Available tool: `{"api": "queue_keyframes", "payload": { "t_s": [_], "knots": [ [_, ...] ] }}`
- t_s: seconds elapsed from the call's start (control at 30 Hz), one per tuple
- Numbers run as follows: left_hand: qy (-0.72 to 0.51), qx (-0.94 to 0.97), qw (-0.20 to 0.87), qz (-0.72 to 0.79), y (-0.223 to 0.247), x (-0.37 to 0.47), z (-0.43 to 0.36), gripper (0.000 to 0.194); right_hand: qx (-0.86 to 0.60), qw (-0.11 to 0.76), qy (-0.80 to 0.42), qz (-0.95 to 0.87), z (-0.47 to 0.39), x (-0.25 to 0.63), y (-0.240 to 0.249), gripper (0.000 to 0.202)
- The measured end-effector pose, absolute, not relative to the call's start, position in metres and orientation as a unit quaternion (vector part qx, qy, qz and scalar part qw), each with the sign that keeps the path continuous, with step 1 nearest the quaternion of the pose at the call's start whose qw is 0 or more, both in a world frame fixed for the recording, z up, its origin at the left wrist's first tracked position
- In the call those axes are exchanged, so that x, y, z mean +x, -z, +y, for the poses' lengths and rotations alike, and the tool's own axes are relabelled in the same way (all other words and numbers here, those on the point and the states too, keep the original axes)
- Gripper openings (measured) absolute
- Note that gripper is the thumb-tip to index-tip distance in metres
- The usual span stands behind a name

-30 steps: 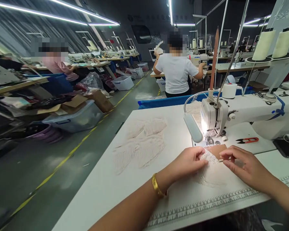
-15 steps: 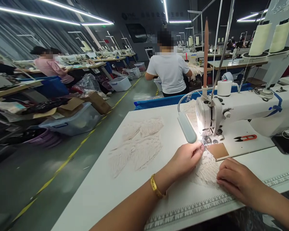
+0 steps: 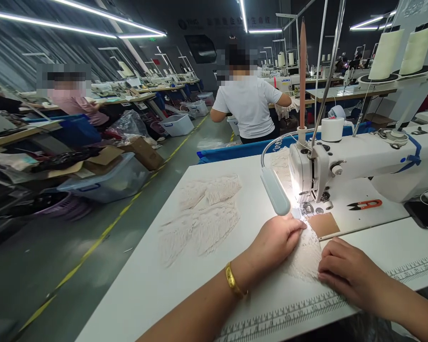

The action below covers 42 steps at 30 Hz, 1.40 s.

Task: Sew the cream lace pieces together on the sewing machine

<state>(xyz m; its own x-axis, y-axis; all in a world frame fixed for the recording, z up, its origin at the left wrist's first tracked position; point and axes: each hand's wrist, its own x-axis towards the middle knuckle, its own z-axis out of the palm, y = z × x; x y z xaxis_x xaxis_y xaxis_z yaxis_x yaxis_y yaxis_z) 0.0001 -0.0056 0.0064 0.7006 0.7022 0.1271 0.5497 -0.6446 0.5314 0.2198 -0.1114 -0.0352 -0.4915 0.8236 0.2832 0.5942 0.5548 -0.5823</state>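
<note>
A strip of cream lace fabric (image 3: 304,256) lies on the white table in front of the sewing machine (image 3: 342,161). My left hand (image 3: 280,237), a gold bracelet at its wrist, pinches the lace's upper end just before the lit presser foot (image 3: 306,208). At the lace's lower right edge, my right hand (image 3: 345,270) is closed with the fabric edge between thumb and fingers. More cream lace pieces (image 3: 210,213) lie spread on the table to the left. Behind the needle area, another part of the lace (image 3: 281,166) shows past the grey lamp (image 3: 275,190).
Red-handled thread snips (image 3: 365,204) lie on the machine bed, near a brown patch (image 3: 324,225). A dark phone (image 3: 424,213) sits at the right. A printed ruler (image 3: 288,316) runs along the front edge. Thread cones (image 3: 385,54) stand behind. A person in white (image 3: 248,107) sits ahead.
My left hand has come slightly back from the presser foot, toward me, still pinching the lace. My right hand has shifted a little left. The person ahead has moved an arm outward.
</note>
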Motion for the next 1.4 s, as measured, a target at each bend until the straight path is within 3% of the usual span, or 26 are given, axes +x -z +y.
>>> {"api": "queue_keyframes", "payload": {
  "t_s": [0.2, 0.5, 0.7, 1.13, 1.27, 1.4],
  "knots": [
    [-0.153, 0.898, 0.217, 0.352, -0.005, 0.0, -0.006, 0.023, -0.429, 0.264, -0.245, -0.828, -0.112, 0.221, 0.029, 0.019],
    [-0.165, 0.908, 0.196, 0.332, -0.002, 0.0, -0.007, 0.029, -0.382, 0.311, -0.237, -0.838, -0.105, 0.223, 0.019, 0.011],
    [-0.162, 0.907, 0.194, 0.335, 0.001, 0.0, -0.005, 0.028, -0.381, 0.297, -0.153, -0.862, -0.102, 0.221, 0.028, 0.015],
    [-0.147, 0.903, 0.199, 0.35, -0.001, 0.0, -0.007, 0.031, -0.366, 0.269, -0.097, -0.886, -0.099, 0.22, 0.033, 0.019],
    [-0.158, 0.884, 0.232, 0.375, -0.003, 0.0, -0.008, 0.036, -0.364, 0.252, -0.102, -0.891, -0.102, 0.219, 0.033, 0.02],
    [-0.185, 0.86, 0.252, 0.403, -0.005, -0.001, -0.008, 0.032, -0.371, 0.194, -0.182, -0.89, -0.098, 0.223, 0.013, 0.017]
  ]
}}
